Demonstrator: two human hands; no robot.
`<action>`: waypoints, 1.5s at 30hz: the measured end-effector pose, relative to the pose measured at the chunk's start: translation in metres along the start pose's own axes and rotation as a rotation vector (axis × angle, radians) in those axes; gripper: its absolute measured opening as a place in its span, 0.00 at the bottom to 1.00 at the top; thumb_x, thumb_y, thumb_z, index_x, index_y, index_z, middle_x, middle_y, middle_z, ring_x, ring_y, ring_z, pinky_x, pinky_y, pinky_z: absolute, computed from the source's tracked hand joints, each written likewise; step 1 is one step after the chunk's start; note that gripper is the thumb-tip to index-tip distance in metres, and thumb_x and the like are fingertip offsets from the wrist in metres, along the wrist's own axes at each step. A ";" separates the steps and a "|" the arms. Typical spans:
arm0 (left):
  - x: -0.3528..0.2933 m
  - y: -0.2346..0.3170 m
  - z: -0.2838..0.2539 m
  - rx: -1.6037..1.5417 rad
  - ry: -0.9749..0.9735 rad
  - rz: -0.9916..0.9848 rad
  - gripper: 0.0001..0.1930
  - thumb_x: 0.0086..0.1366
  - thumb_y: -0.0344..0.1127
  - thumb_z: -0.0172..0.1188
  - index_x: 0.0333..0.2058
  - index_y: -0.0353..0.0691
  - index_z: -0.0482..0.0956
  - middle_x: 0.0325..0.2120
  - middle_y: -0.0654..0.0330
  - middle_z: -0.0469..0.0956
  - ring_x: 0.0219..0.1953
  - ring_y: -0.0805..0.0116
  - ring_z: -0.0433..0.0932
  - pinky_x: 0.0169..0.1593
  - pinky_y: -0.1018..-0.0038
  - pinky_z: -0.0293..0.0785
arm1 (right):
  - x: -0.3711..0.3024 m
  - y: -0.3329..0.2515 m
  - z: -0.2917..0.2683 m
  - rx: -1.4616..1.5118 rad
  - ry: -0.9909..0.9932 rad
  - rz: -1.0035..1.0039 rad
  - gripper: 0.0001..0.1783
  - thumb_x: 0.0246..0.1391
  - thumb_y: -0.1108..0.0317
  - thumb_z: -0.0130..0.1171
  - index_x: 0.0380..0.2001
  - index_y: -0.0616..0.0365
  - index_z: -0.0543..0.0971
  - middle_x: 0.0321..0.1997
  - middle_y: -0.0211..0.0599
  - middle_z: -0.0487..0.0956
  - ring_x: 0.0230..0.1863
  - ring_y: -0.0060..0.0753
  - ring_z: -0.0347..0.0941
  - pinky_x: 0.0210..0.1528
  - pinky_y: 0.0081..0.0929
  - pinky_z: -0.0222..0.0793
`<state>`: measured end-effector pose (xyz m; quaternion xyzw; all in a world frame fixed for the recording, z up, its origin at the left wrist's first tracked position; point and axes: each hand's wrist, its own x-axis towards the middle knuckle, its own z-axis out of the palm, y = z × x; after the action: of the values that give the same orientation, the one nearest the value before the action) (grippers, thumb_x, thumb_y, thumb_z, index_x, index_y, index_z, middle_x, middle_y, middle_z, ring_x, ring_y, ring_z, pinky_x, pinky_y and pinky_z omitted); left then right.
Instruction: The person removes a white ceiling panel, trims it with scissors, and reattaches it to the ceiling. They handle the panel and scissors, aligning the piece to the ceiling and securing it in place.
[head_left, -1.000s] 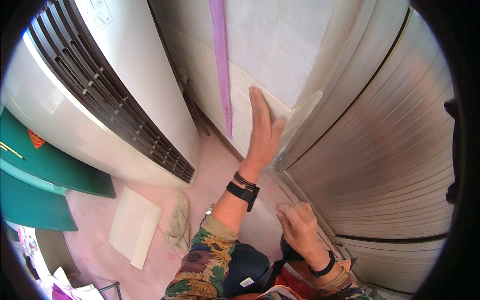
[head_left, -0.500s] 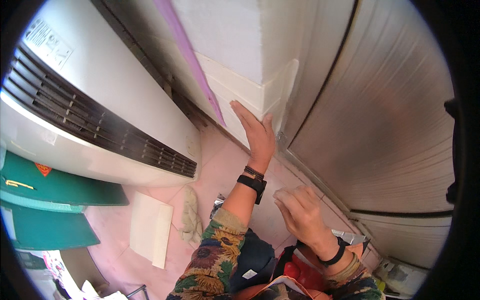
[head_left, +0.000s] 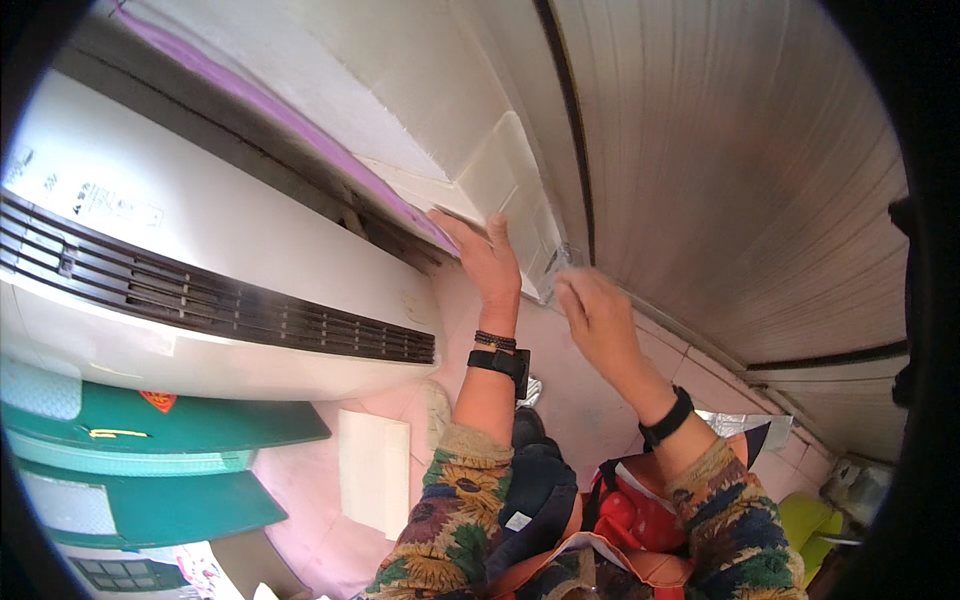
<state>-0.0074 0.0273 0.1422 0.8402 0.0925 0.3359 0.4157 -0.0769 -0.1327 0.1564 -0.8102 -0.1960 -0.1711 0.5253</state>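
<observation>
White panel: a pale, square-seamed foam-like block wraps the wall corner, its lower edge ending just above the pink floor.
Left hand: the left hand lies flat and open, fingers together, pressed on the block's left face at its bottom edge; it grips nothing.
Right hand: the right hand is raised just beside the corner edge, fingers loosely curled near a small clear scrap; whether it pinches the scrap cannot be told.
Purple strip: a purple band runs along the block's left edge, ending by the left fingertips.
Left boundary: a white air-conditioner cabinet with a dark grille stands near the left hand, leaving a narrow dark gap.
Right boundary: a ribbed metal shutter fills the right side, its frame meeting the corner.
Open room: bare floor below the wrists, between cabinet and shutter; a white sheet lies there.
</observation>
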 end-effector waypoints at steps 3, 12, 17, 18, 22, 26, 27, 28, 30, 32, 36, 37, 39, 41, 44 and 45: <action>0.012 0.014 -0.015 -0.018 0.017 0.020 0.44 0.72 0.46 0.50 0.68 0.24 0.33 0.70 0.33 0.36 0.73 0.41 0.39 0.73 0.61 0.40 | 0.024 0.011 0.011 0.061 0.085 0.150 0.12 0.62 0.66 0.53 0.42 0.63 0.76 0.39 0.54 0.79 0.42 0.60 0.74 0.44 0.47 0.70; 0.021 0.035 -0.011 -0.096 0.072 0.034 0.47 0.71 0.63 0.42 0.69 0.26 0.36 0.69 0.32 0.45 0.70 0.42 0.52 0.69 0.63 0.51 | 0.075 0.004 0.059 0.328 0.011 0.125 0.38 0.69 0.44 0.39 0.70 0.60 0.54 0.75 0.51 0.52 0.74 0.50 0.50 0.72 0.36 0.51; 0.028 0.020 0.002 -0.190 0.185 0.054 0.47 0.70 0.64 0.46 0.68 0.26 0.42 0.64 0.36 0.55 0.63 0.49 0.62 0.65 0.63 0.57 | 0.099 -0.004 0.069 0.285 0.087 -0.125 0.37 0.68 0.53 0.43 0.70 0.66 0.50 0.75 0.56 0.47 0.76 0.55 0.43 0.75 0.44 0.43; 0.030 0.014 0.003 -0.185 0.174 0.046 0.47 0.70 0.63 0.46 0.68 0.26 0.42 0.64 0.36 0.55 0.63 0.49 0.62 0.64 0.63 0.58 | 0.106 -0.004 0.071 0.229 0.108 -0.189 0.37 0.68 0.54 0.43 0.70 0.66 0.49 0.76 0.55 0.46 0.76 0.54 0.42 0.75 0.44 0.42; 0.025 -0.021 0.004 -0.163 0.095 0.012 0.46 0.70 0.63 0.46 0.67 0.26 0.43 0.63 0.36 0.56 0.62 0.49 0.63 0.63 0.63 0.59 | 0.118 -0.009 0.081 0.222 0.217 -0.171 0.36 0.66 0.58 0.45 0.71 0.64 0.51 0.76 0.52 0.47 0.76 0.51 0.43 0.75 0.43 0.43; 0.002 -0.069 0.005 -0.138 -0.028 -0.036 0.45 0.70 0.63 0.46 0.66 0.26 0.45 0.62 0.36 0.57 0.60 0.49 0.63 0.62 0.63 0.60 | 0.120 -0.007 0.087 0.283 0.283 -0.169 0.35 0.64 0.65 0.49 0.70 0.63 0.52 0.76 0.51 0.49 0.76 0.51 0.46 0.74 0.40 0.46; -0.004 -0.079 0.005 -0.131 -0.051 -0.043 0.45 0.70 0.62 0.47 0.66 0.26 0.45 0.62 0.36 0.57 0.60 0.49 0.63 0.62 0.63 0.60 | 0.121 -0.005 0.089 0.289 0.293 -0.185 0.35 0.64 0.66 0.49 0.70 0.63 0.53 0.76 0.51 0.49 0.76 0.51 0.46 0.75 0.40 0.46; -0.008 -0.089 0.005 -0.122 -0.080 -0.054 0.45 0.70 0.62 0.47 0.66 0.26 0.45 0.62 0.36 0.58 0.60 0.49 0.64 0.62 0.63 0.60 | 0.121 -0.004 0.090 0.290 0.284 -0.185 0.34 0.67 0.59 0.46 0.70 0.62 0.53 0.76 0.51 0.49 0.76 0.51 0.45 0.75 0.40 0.44; -0.016 -0.103 0.003 -0.105 -0.120 -0.068 0.44 0.71 0.62 0.47 0.66 0.26 0.46 0.61 0.36 0.58 0.59 0.49 0.64 0.61 0.63 0.61 | 0.123 0.001 0.093 0.323 0.282 -0.201 0.35 0.68 0.54 0.41 0.71 0.62 0.51 0.76 0.50 0.48 0.76 0.50 0.44 0.76 0.40 0.42; -0.024 -0.113 0.003 -0.105 -0.156 -0.077 0.44 0.71 0.62 0.47 0.65 0.26 0.46 0.61 0.36 0.59 0.58 0.49 0.64 0.61 0.63 0.61 | 0.118 0.004 0.099 0.343 0.271 -0.193 0.36 0.69 0.52 0.39 0.72 0.60 0.49 0.76 0.49 0.47 0.77 0.49 0.42 0.76 0.41 0.40; -0.028 -0.123 0.004 -0.075 -0.201 -0.075 0.43 0.71 0.61 0.47 0.65 0.26 0.47 0.60 0.36 0.60 0.57 0.50 0.65 0.60 0.63 0.62 | 0.101 0.021 0.115 0.369 0.248 -0.170 0.37 0.69 0.51 0.38 0.73 0.55 0.44 0.77 0.48 0.44 0.77 0.48 0.39 0.77 0.43 0.36; -0.028 -0.125 0.004 -0.073 -0.207 -0.071 0.43 0.71 0.61 0.47 0.64 0.26 0.48 0.59 0.36 0.60 0.57 0.50 0.65 0.60 0.63 0.62 | 0.095 0.027 0.119 0.390 0.235 -0.170 0.37 0.69 0.50 0.38 0.73 0.54 0.43 0.77 0.47 0.44 0.78 0.47 0.39 0.77 0.44 0.35; -0.025 -0.127 0.006 -0.071 -0.217 -0.064 0.43 0.71 0.61 0.47 0.64 0.25 0.48 0.59 0.36 0.60 0.56 0.50 0.65 0.59 0.63 0.63 | 0.081 0.035 0.128 0.454 0.266 -0.107 0.37 0.70 0.47 0.33 0.73 0.56 0.45 0.77 0.47 0.45 0.78 0.48 0.38 0.77 0.42 0.35; -0.022 -0.127 0.009 -0.080 -0.221 -0.049 0.42 0.71 0.61 0.47 0.64 0.25 0.49 0.58 0.36 0.61 0.56 0.50 0.66 0.59 0.63 0.63 | 0.066 0.041 0.135 0.508 0.277 -0.017 0.37 0.71 0.46 0.30 0.73 0.57 0.45 0.77 0.47 0.45 0.78 0.48 0.37 0.77 0.42 0.35; -0.016 -0.126 0.010 -0.072 -0.240 -0.033 0.41 0.71 0.61 0.47 0.63 0.25 0.50 0.57 0.36 0.62 0.55 0.50 0.66 0.58 0.63 0.64 | 0.046 0.049 0.144 0.551 0.270 0.097 0.36 0.71 0.46 0.29 0.73 0.56 0.46 0.77 0.47 0.46 0.77 0.48 0.38 0.77 0.43 0.34; -0.015 -0.126 0.010 -0.076 -0.243 -0.032 0.41 0.71 0.60 0.47 0.63 0.25 0.50 0.57 0.36 0.62 0.54 0.50 0.66 0.58 0.63 0.64 | 0.043 0.052 0.147 0.561 0.278 0.106 0.36 0.71 0.45 0.28 0.73 0.55 0.47 0.77 0.47 0.46 0.77 0.48 0.39 0.77 0.43 0.33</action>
<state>0.0033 0.0943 0.0351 0.8567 0.0420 0.2281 0.4607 -0.0034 -0.0116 0.0788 -0.6115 -0.1194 -0.1916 0.7583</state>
